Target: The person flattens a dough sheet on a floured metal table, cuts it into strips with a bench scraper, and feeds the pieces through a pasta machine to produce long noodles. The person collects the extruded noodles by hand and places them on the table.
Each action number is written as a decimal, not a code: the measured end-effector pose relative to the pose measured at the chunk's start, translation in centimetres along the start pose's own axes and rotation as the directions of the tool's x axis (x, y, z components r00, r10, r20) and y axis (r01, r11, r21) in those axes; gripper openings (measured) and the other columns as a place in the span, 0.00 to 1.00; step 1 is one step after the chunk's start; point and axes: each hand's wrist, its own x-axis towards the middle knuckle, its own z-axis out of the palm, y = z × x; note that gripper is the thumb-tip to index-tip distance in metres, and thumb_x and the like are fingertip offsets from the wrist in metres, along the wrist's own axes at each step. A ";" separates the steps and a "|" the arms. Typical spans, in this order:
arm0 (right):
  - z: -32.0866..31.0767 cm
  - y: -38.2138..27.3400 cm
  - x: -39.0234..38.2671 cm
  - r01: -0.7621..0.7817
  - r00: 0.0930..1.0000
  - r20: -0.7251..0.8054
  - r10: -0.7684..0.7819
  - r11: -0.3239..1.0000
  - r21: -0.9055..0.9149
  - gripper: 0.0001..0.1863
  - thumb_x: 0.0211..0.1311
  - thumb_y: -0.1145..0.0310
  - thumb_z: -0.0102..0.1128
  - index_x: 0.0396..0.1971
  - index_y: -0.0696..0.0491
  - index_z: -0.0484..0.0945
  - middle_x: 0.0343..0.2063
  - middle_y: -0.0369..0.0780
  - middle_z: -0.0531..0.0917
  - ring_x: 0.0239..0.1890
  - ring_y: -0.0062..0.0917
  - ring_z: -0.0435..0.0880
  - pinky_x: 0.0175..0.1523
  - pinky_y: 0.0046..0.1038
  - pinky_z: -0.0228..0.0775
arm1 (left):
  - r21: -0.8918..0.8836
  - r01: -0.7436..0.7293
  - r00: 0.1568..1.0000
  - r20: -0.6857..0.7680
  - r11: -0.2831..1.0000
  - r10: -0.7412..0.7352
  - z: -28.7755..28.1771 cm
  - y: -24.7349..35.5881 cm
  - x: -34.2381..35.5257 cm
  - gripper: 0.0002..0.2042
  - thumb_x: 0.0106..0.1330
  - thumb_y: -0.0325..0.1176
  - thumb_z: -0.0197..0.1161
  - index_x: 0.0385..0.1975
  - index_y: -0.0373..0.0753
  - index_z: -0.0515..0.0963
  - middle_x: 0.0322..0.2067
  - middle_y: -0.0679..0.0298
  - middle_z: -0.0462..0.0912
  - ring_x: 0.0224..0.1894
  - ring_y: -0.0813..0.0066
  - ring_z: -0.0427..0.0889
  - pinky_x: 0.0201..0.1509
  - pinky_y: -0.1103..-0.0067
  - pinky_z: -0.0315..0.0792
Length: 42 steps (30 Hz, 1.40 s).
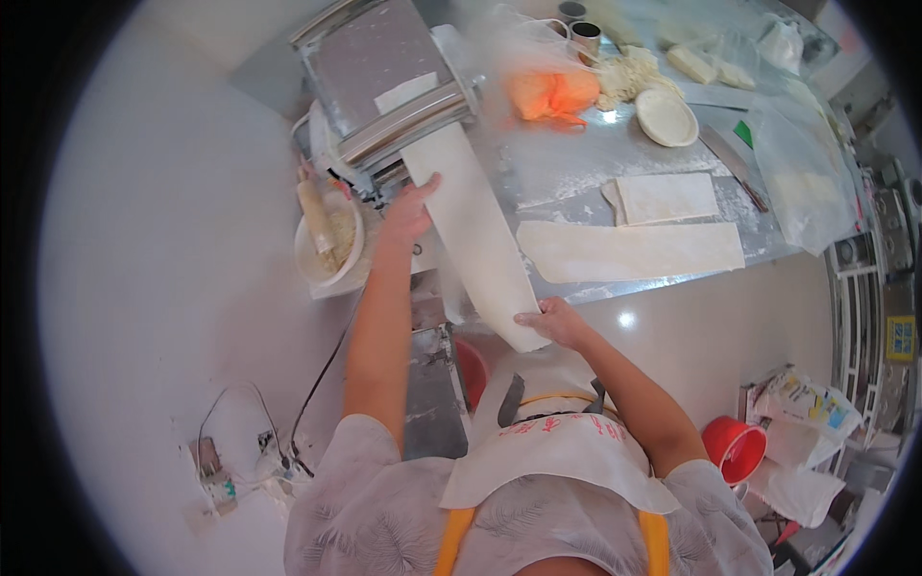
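A long pale dough sheet hangs from the steel rollers of a sheeting machine, which holds a short piece of dough on its upper plate. My left hand grips the sheet's left edge just below the rollers. My right hand pinches the sheet's lower end near the apron. On the steel table to the right lie a long flat dough strip and a folded dough sheet.
A white bowl with a rolling pin sits left of the machine. Farther back are an orange bag, crumbly dough, a small bowl and a knife. Cords run along the left wall. A red bucket stands lower right.
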 end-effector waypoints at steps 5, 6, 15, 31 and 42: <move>-0.3 0.5 -1.5 0.019 1.000 0.014 -0.018 0.997 -0.071 0.16 0.64 0.60 0.72 0.40 0.60 0.88 0.27 0.31 0.84 0.27 0.14 0.75 0.33 0.23 0.68 | 0.055 0.011 1.000 -0.014 0.998 -0.011 -0.4 -1.3 -0.7 0.20 0.71 0.30 0.68 0.60 0.30 0.75 0.58 0.55 0.82 0.59 0.60 0.82 0.65 0.63 0.76; -0.2 0.4 -2.0 0.020 1.000 0.012 -0.019 0.997 -0.080 0.16 0.64 0.60 0.72 0.39 0.60 0.88 0.27 0.31 0.84 0.27 0.13 0.75 0.33 0.23 0.68 | 0.049 0.008 1.000 -0.014 0.999 -0.007 -0.7 -1.5 -1.0 0.21 0.72 0.30 0.67 0.61 0.29 0.73 0.59 0.53 0.80 0.60 0.59 0.81 0.67 0.63 0.75; 0.0 2.0 -3.6 -0.029 0.993 0.118 0.013 0.991 0.131 0.16 0.65 0.66 0.72 0.47 0.60 0.86 0.39 0.35 0.88 0.36 0.16 0.84 0.44 0.24 0.77 | 0.153 0.009 0.999 0.033 0.988 -0.014 -3.4 -3.8 -1.3 0.24 0.71 0.31 0.68 0.63 0.28 0.71 0.60 0.52 0.80 0.61 0.58 0.81 0.69 0.63 0.74; -0.6 4.1 -6.5 -0.135 0.991 -0.020 0.136 0.990 0.029 0.16 0.64 0.61 0.74 0.41 0.59 0.88 0.29 0.29 0.82 0.27 0.11 0.73 0.32 0.21 0.65 | 0.037 -0.032 0.999 0.026 0.999 0.031 -0.9 -3.2 2.3 0.17 0.72 0.34 0.66 0.57 0.33 0.80 0.51 0.56 0.86 0.53 0.64 0.85 0.58 0.68 0.79; -3.2 6.5 -6.2 -0.249 0.968 -0.001 0.250 0.965 -0.082 0.19 0.64 0.60 0.74 0.45 0.61 0.87 0.35 0.32 0.87 0.35 0.13 0.80 0.42 0.22 0.74 | -0.048 -0.086 0.996 -0.039 0.995 0.084 0.7 -1.0 1.2 0.21 0.69 0.30 0.70 0.59 0.32 0.76 0.56 0.57 0.82 0.57 0.62 0.83 0.61 0.65 0.79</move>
